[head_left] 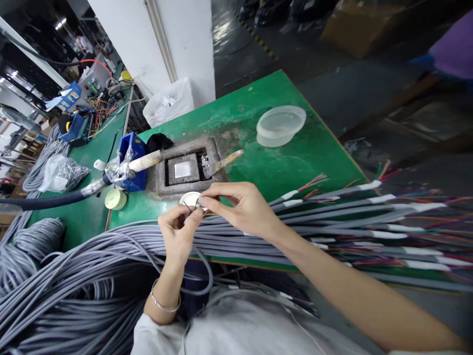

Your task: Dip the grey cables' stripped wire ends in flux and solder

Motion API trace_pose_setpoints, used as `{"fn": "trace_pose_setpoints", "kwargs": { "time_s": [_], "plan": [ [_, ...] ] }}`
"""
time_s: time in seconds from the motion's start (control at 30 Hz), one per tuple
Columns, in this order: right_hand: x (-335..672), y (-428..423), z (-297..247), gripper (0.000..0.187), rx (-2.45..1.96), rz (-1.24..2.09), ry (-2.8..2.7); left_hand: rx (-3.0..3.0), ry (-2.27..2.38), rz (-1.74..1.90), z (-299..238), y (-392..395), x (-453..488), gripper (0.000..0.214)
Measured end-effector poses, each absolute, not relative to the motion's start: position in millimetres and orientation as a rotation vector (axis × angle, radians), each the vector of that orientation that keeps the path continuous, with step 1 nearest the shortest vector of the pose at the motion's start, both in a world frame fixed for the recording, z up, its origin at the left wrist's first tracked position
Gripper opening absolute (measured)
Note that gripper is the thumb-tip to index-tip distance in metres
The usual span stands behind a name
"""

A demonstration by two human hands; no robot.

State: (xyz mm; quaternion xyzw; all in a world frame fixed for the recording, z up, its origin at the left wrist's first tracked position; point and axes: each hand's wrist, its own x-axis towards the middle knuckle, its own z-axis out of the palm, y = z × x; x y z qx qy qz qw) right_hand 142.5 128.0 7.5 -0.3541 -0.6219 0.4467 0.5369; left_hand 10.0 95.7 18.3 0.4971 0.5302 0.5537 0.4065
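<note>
In the head view my left hand (181, 227) is closed, thumb and fingers pinching thin dark wires (189, 206). My right hand (238, 204) meets it from the right, its thumb and index finger pinched on the same wires; their tips are too small to make out. Just behind my fingertips is a round white dish (189, 197), partly covered by them. Beyond it, a grimy grey block frame holds a small pot with a shiny silvery square surface (182, 169). A flat stick (227, 161) leans on the frame's right side.
Bundled grey cables (121, 236) run across the green table's (244, 108) front edge, with stripped coloured ends at right. A hose nozzle (146, 161) rests over a blue bin (136, 180). A translucent plastic tub (281, 127) stands at back right; a white bag (170, 103) is behind.
</note>
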Motion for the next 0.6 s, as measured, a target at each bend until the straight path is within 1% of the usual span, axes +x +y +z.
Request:
{"fn": "trace_pose_setpoints", "kwargs": {
  "time_s": [0.13,0.27,0.37,0.47,0.6],
  "plan": [
    [144.5,128.5,9.6,0.015,-0.838,1.081,-1.527,1.333,1.390,1.379,21.4,94.8,8.3,0.018],
    [144.8,128.1,9.4,0.015,-0.898,1.032,-1.530,1.382,1.491,1.449,21.6,91.3,11.3,0.010],
    [144.1,127.8,8.5,0.020,-0.885,1.102,-1.463,1.430,1.509,1.498,19.1,87.9,14.8,0.007],
    [144.2,126.8,9.3,0.026,-0.850,1.189,-1.369,1.414,1.519,1.568,17.5,87.0,16.0,0.010],
    [143.6,123.9,11.2,0.015,-0.844,1.223,-1.393,1.348,1.523,1.646,18.1,89.2,14.6,0.016]
  ]
}}
